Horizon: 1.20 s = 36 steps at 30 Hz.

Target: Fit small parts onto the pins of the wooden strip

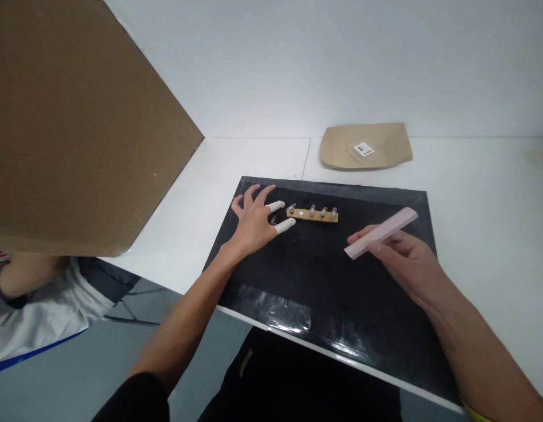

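Note:
My left hand (254,224) is spread over the black mat, with white covers on its thumb and index finger. Those two fingertips are apart, beside the left end of a narrow tan strip (318,217). Several small clear plastic pieces (312,210) stand along the strip, and a white dot shows near its left end. Another small clear piece (272,221) lies between my left thumb and index finger. On the right, my right hand (401,249) grips a long pale pink bar (381,232) between thumb and fingers, raised above the mat and tilted up to the right.
The black mat (315,275) lies on a white table (166,234). Behind it is a brown paper tray (390,146) holding a clear packet with a label (363,150). A cardboard panel (78,117) stands at left, and another person's arm (31,275) shows below it.

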Each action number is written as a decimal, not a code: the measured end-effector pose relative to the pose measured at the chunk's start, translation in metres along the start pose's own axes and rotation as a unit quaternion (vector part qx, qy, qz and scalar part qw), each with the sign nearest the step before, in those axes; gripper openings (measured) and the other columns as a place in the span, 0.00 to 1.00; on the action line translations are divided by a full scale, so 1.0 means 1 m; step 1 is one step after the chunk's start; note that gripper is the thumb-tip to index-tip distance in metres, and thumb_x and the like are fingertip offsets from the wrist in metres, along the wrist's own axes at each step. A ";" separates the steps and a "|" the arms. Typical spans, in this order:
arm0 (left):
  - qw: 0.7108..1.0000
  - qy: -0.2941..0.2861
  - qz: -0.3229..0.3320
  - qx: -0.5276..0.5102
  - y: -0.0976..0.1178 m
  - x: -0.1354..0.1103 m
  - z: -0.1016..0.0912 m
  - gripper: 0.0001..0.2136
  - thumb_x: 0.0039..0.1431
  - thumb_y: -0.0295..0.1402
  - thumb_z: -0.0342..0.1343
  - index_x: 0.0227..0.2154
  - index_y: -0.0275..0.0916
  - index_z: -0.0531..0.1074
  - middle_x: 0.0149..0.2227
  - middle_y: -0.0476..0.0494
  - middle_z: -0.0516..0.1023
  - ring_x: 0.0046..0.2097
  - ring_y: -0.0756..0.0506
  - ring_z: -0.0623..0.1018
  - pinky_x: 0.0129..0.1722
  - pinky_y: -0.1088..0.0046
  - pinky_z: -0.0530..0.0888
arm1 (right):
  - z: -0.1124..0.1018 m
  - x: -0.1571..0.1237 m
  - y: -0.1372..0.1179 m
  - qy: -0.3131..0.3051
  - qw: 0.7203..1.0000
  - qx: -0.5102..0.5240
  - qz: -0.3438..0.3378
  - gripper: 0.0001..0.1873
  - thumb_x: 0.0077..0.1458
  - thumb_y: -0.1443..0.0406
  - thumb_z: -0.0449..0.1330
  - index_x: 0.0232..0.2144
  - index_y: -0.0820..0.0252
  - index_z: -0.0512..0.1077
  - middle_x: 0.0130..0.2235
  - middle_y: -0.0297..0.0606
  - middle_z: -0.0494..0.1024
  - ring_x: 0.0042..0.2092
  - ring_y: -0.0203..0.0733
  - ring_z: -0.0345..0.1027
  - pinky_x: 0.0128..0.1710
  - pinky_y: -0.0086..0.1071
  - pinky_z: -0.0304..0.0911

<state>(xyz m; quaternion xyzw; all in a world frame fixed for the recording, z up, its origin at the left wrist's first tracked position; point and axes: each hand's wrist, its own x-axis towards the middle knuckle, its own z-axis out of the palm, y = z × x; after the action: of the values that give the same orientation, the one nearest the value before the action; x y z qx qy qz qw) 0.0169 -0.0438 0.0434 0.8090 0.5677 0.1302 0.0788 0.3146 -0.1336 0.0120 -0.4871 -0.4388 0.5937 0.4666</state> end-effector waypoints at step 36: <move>0.978 0.005 -0.038 -0.205 -0.001 -0.022 -0.017 0.33 0.57 0.59 0.64 0.61 0.49 0.70 0.72 0.39 0.64 0.74 0.29 0.58 0.69 0.38 0.55 | -0.004 0.001 0.003 0.025 0.999 -0.037 0.010 0.20 0.54 0.48 0.72 0.45 0.49 0.81 0.49 0.38 0.83 0.53 0.52 0.74 0.62 0.46 0.65</move>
<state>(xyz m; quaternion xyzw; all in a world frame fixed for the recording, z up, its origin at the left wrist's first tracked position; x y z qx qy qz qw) 0.0041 -0.0641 0.0563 0.7527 0.5597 0.2448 0.2456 0.3183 -0.1330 0.0087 -0.5231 -0.4440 0.5689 0.4534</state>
